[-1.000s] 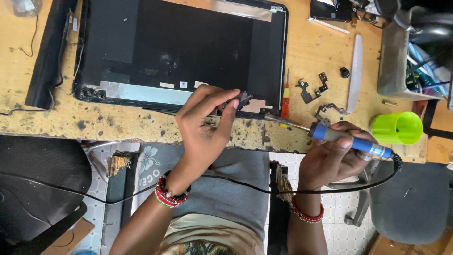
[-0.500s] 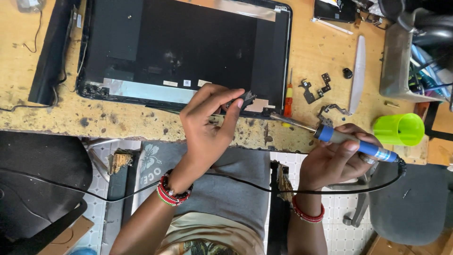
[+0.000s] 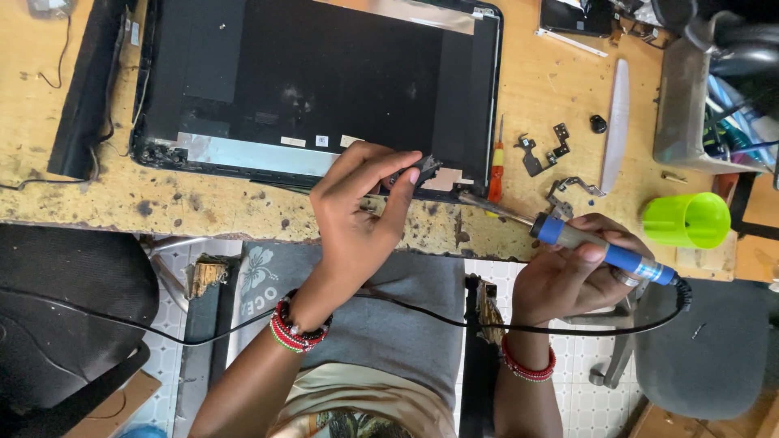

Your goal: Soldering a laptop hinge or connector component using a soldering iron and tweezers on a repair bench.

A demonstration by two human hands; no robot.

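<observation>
A: From the head view, what lies on the bench [image 3: 243,207]?

B: A scarred, stained wooden bench with a flat black laptop lid [image 3: 324,81], a rounded rectangle with a silvery foil strip along its near edge. I'll place everything against that lid.

A: And the hands?

B: The left hand [image 3: 357,219] rests at the lid's near edge, thumb and forefinger pinched on a small dark hinge piece [image 3: 418,172] at the lid's near right corner. The right hand [image 3: 572,276] is off the lid's right corner, near the bench edge, clenched around a soldering iron [image 3: 600,250] with a blue and grey handle; its metal tip points towards that corner, close to the hinge piece.

A: Counts?

B: One iron, with one black cord [image 3: 406,312] looping across the lap. Two loose metal hinge brackets [image 3: 544,150] right of the lid, one orange-handled screwdriver [image 3: 497,166] just beside its right edge, one pale flat blade-shaped strip [image 3: 617,122] further right, and one bright green plastic cup [image 3: 688,219] well right. Beaded bracelets sit on both wrists.

A: Room to move?

B: Bare wood runs between the lid's near edge and the bench edge, a narrow band; there is more open wood right of the lid among the brackets.
</observation>
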